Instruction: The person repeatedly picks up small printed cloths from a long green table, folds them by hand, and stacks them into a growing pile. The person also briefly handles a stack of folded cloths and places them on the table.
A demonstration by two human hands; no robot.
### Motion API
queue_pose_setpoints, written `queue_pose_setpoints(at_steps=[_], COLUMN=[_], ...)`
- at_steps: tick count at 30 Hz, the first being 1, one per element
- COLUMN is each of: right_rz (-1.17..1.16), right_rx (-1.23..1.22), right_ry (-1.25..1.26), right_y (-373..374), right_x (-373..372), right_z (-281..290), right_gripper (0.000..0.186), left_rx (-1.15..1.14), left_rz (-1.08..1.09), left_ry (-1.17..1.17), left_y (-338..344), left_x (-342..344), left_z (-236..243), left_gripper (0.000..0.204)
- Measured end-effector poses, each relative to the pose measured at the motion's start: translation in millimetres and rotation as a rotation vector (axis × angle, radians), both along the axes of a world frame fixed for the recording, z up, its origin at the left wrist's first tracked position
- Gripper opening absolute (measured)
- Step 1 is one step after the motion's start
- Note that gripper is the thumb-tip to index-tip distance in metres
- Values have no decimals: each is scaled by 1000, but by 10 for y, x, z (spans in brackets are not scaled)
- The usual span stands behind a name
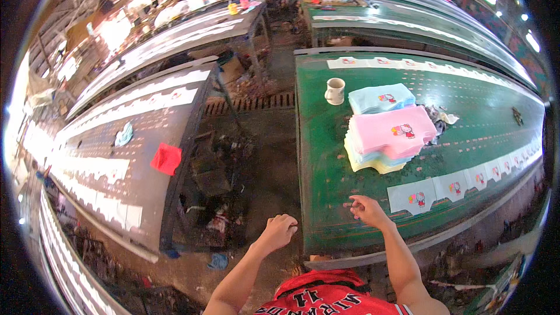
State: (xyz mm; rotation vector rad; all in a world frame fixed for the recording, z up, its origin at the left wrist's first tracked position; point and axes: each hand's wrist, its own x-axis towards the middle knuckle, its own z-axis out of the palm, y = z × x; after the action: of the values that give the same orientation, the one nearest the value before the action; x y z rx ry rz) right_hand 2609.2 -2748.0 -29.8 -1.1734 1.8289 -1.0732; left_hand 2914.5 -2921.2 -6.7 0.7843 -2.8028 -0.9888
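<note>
My left hand [280, 231] hangs over the gap beside the green table, its fingers curled in, with nothing visible in it. Above the near part of the green table [326, 227] is my right hand [369, 210], fingers partly bent and apart, holding nothing I can see. Beyond it rises a stack of cut fabric pieces: a pink printed piece [385, 131] on top, yellow ones [373, 164] below, and a light-blue printed pile [379, 98] behind. Nearest my right hand, to its right, a white printed fabric piece [413, 197] lies flat, first in a row along the table edge.
A pale mug [335, 91] stands behind the stack, and a crumpled dark and white bundle [440, 118] lies right of it. Across the aisle, a long table [157, 181] carries a red cloth [167, 158] and a light-blue cloth [124, 134]. A blue cloth [217, 261] lies on the floor.
</note>
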Motion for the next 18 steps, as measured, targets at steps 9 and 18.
queue_pose_setpoints(at_steps=[9, 18], right_rz=[-366, -808], right_rx=[-41, -15], right_ry=[334, 294], right_y=[57, 142], right_x=[-129, -323], right_z=[-172, -166], right_gripper=[27, 25], left_rx=[183, 1453], left_rz=[-63, 388], left_ry=[393, 220], left_y=[-657, -913], left_x=[-1093, -2473], left_z=[-310, -606], left_gripper=[30, 56])
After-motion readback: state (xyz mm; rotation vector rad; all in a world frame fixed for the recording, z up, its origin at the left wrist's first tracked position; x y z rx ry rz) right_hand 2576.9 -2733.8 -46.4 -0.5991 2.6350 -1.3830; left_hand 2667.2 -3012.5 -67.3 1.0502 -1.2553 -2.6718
